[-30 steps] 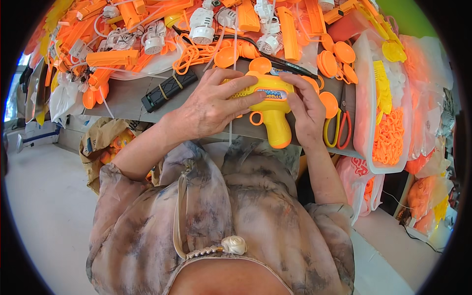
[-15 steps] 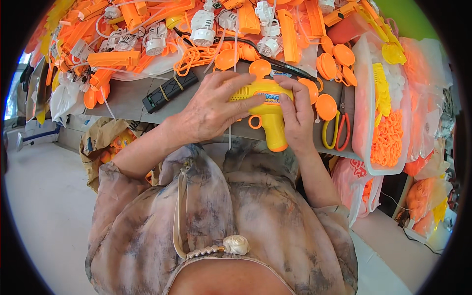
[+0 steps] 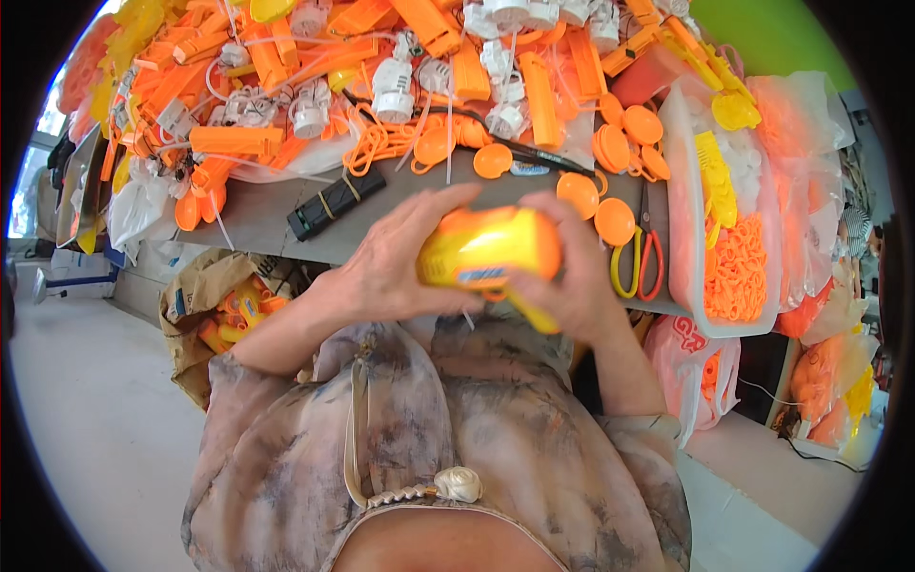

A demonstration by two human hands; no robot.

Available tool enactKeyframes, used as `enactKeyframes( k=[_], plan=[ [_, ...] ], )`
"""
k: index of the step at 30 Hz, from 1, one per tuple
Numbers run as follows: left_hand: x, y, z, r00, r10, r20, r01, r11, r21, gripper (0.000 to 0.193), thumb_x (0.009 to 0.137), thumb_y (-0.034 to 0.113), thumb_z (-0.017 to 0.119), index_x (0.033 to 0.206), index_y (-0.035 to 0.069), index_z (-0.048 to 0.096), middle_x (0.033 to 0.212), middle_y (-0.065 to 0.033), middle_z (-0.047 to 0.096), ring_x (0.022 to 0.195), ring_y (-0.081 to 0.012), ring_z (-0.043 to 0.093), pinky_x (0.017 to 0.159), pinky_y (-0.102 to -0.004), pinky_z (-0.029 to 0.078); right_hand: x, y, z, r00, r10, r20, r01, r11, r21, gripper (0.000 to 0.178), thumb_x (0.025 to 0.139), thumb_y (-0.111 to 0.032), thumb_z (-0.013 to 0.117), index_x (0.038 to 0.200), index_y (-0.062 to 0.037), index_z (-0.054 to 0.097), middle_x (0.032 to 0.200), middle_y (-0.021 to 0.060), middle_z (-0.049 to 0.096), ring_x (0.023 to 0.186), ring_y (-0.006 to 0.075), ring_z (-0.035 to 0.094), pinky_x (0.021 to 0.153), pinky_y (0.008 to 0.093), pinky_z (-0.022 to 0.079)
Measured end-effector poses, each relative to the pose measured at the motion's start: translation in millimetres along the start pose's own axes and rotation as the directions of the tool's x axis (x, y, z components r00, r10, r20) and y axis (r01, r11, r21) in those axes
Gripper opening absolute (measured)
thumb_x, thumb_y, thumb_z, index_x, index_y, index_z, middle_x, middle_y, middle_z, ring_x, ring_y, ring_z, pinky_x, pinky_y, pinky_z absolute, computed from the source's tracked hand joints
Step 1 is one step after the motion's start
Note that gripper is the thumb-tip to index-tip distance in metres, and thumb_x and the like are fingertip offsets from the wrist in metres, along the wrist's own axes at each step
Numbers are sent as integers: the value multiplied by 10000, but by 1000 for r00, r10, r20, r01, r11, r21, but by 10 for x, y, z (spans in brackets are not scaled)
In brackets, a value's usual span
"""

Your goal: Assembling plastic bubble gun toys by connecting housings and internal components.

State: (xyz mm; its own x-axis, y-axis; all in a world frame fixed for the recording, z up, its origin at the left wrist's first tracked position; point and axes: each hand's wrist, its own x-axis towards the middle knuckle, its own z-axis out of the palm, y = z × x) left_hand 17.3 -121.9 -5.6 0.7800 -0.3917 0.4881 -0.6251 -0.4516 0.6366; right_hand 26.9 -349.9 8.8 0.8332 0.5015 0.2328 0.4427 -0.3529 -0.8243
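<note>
A yellow and orange toy bubble gun is held between both hands just off the table's near edge, slightly blurred by motion. My left hand is closed on its left end, with fingers over the top and the thumb low on the side. My right hand grips the other end, the thumb lying across the side near a small blue label. The handle slants down to the right, partly hidden behind the right thumb. Just beyond the gun lie a loose orange dish and a label sticker.
Orange housings, white motor units and tubes heap along the far side. A black strapped bar lies on the left, scissors on the right. Beside them stands a clear bin of orange links; a paper bag sits lower left.
Both hands have tilted the toy gun, so its orange top now shows and its handle points down to the right. The gun has come slightly nearer to me.
</note>
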Motion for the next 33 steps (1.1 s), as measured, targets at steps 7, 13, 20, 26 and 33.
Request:
enactKeyframes(
  k=[7,13,20,26,33],
  plan=[
    [-584,-87,-554,705,-457,542,642,736,-214,657,526,223,830,1085,-13,577,903,-105,642,809,-183,615,736,-311,493,216,-168,823,935,-228,271,250,967,-46,670,723,-349,725,1235,-51,412,1030,145,520,855,339,574,687,408,500],
    [-2144,-377,-1254,385,-819,425,875,177,-450,529,604,142,739,1087,-12,589,943,-52,630,820,-169,606,760,-272,468,337,-192,1143,851,-391,351,403,914,40,552,815,-325,645,1233,-29,439,1049,150,532,910,331,580,735,401,511],
    [-3606,-719,-1544,-270,-957,-108,812,-166,-559,488,732,180,729,1134,-26,542,967,-101,611,820,-196,608,746,-300,484,298,-32,799,848,-366,383,382,923,35,407,829,-267,637,1119,-17,500,915,141,560,824,321,586,679,388,506],
    [-3877,-1136,-683,312,-581,-752,894,-89,440,554,762,343,682,1212,119,449,1247,-218,419,1079,-413,463,815,-503,439,269,5,791,904,-262,339,279,960,-3,406,799,-188,674,1131,-19,516,939,142,581,837,311,599,694,377,503],
    [-4306,-1469,-452,-111,-964,-241,741,-242,626,658,842,355,617,1404,174,327,1447,-181,259,1206,-407,395,914,-509,437,99,107,689,938,-198,285,198,980,31,351,785,-94,678,1095,-17,533,882,118,566,735,244,616,644,340,488]
  ],
)
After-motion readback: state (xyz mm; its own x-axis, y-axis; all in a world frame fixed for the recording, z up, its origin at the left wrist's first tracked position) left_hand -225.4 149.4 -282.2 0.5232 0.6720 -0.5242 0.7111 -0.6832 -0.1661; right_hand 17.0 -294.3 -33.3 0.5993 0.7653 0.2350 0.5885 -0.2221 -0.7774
